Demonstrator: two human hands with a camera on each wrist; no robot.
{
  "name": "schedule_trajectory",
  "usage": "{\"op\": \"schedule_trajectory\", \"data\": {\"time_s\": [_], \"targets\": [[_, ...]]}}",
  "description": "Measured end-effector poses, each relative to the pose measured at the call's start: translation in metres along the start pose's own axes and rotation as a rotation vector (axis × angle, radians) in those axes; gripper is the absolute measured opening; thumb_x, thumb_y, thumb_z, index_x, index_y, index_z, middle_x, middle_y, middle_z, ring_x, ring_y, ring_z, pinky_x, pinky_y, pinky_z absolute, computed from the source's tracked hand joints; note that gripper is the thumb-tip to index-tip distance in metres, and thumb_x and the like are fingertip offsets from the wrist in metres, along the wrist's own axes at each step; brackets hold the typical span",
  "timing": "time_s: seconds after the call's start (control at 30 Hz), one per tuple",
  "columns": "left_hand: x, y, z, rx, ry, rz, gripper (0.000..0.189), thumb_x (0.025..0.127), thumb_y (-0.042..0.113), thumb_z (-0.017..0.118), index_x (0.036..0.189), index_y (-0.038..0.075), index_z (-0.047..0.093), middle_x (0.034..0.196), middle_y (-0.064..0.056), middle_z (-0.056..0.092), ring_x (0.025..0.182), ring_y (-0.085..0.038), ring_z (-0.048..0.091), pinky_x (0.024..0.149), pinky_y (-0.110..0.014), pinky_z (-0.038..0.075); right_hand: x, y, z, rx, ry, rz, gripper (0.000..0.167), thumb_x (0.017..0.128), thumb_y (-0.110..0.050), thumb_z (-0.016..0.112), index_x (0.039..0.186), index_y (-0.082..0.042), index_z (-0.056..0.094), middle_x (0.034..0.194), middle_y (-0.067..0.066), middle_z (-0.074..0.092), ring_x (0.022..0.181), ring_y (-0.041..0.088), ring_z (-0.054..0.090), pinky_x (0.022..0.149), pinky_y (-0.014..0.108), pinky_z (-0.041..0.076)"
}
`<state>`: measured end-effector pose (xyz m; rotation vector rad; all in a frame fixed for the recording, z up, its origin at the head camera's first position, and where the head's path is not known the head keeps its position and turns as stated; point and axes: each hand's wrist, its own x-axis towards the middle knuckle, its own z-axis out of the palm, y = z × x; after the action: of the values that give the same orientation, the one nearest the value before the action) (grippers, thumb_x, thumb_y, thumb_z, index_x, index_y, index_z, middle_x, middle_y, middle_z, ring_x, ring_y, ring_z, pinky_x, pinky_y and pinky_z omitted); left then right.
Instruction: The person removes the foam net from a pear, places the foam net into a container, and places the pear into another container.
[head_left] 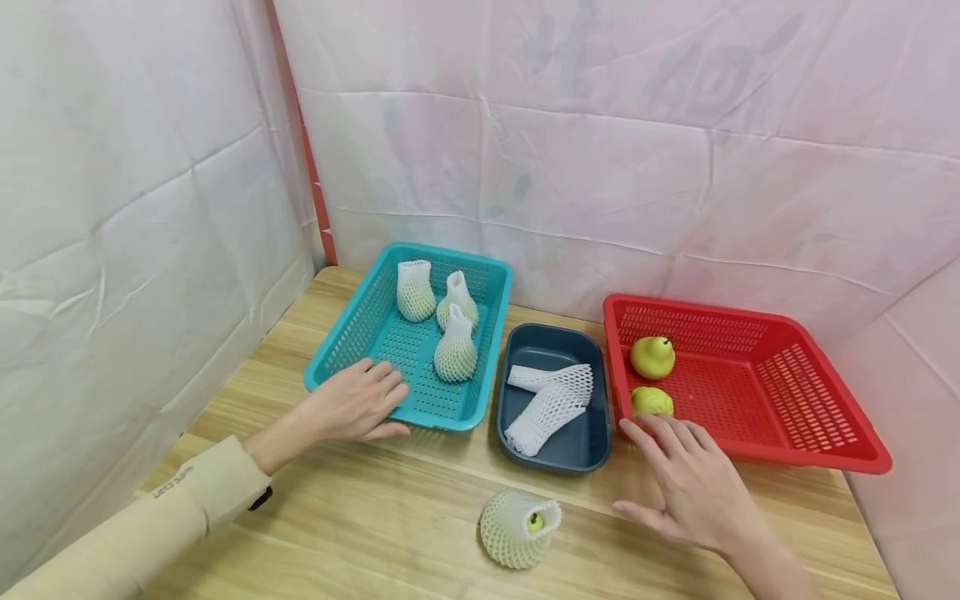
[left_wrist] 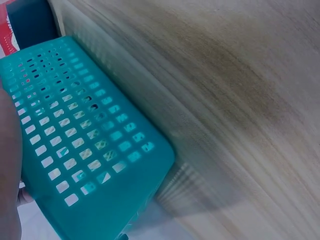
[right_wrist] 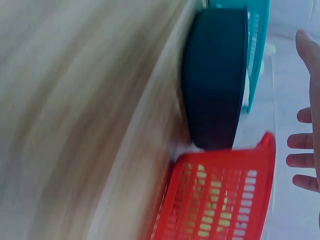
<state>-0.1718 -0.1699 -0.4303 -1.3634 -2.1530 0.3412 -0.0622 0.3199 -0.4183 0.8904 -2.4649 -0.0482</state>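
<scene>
My left hand (head_left: 360, 402) lies over the front rim of the teal basket (head_left: 408, 414), its fingers loosely bent. Inside that basket are three pears in white foam nets, one of them a netted pear (head_left: 455, 354) nearest the front. My right hand (head_left: 693, 483) reaches with spread fingers to the front left corner of the red basket (head_left: 750, 408), holding nothing. Just past its fingertips sits a green pear (head_left: 652, 401), with another pear (head_left: 652, 358) behind it. On the table between the hands stands a netted pear (head_left: 517, 529), its stem showing through the net's opening.
Between the baskets stands a dark blue tray (head_left: 555, 462) with loose white foam nets (head_left: 547, 417) in it. All stand on a wooden table (head_left: 360, 517). White cloth (head_left: 480, 167) hangs behind and at the sides.
</scene>
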Motion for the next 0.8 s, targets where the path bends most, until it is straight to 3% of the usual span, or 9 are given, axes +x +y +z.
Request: {"op": "schedule_trajectory", "data": {"time_s": [0.37,0.57,0.67,0.8], "targets": [[-0.002,0.002,0.005,0.033,0.021,0.021,0.053,0.101,0.064,0.051,0.087,0.013,0.050,0.081,-0.001,0.056,0.075,-0.020,0.046,0.068,-0.030,0.038,0.013,-0.030,0.010,0.050,-0.045,-0.087,0.103,0.069,-0.082,0.072,0.140,-0.007,0.061,0.135,0.016,0.065,0.122,0.033,0.060,0.105,0.048,0.042],[-0.002,0.003,0.007,0.025,0.024,0.011,0.051,0.099,0.062,0.056,0.087,0.013,0.048,0.080,-0.001,0.053,0.075,-0.020,0.044,0.068,-0.030,0.037,0.021,-0.042,0.016,0.050,-0.077,-0.136,0.105,0.072,-0.089,0.066,0.141,-0.012,0.060,0.138,0.013,0.064,0.126,0.031,0.058,0.101,0.049,0.050],[-0.003,0.003,0.008,0.021,0.025,0.008,0.051,0.101,0.062,0.053,0.086,0.013,0.048,0.079,-0.001,0.053,0.075,-0.020,0.044,0.068,-0.030,0.037,0.025,-0.048,0.020,0.061,-0.074,-0.167,0.106,0.071,-0.092,0.063,0.142,-0.013,0.059,0.138,0.012,0.063,0.127,0.030,0.058,0.101,0.048,0.050],[-0.003,0.003,0.008,0.020,0.026,0.001,0.053,0.108,0.061,0.038,0.087,0.013,0.048,0.079,-0.001,0.053,0.075,-0.020,0.045,0.069,-0.031,0.038,0.030,-0.057,0.027,0.084,-0.056,-0.212,0.108,0.072,-0.095,0.058,0.142,-0.013,0.059,0.136,0.010,0.063,0.124,0.028,0.059,0.100,0.047,0.050]]}}
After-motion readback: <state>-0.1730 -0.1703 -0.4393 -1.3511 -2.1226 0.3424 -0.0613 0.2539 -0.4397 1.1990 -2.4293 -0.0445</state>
